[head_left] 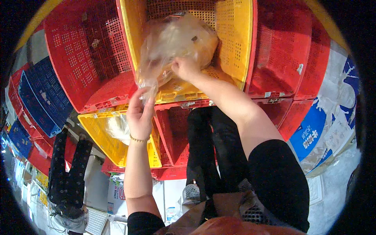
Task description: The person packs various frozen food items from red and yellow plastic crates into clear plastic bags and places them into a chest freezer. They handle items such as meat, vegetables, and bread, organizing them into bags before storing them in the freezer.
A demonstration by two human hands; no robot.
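Bag point(184, 37) in yellow crate point(235, 51), red crates point(92, 51) alongside.

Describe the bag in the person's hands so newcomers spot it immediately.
Find the upper yellow crate, top centre, between red crates. In it is a clear plastic bag, its gathered end in the left hand, the right hand against it. Unlike the whitish bundle in the lower yellow crate, it has both hands on it.

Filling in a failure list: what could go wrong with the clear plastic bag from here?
1. The bare left hand appears to pinch only a narrow end of the clear plastic bag, which might slip out.
2. The bag lies in the perforated yellow plastic crate; its thin film might snag there.
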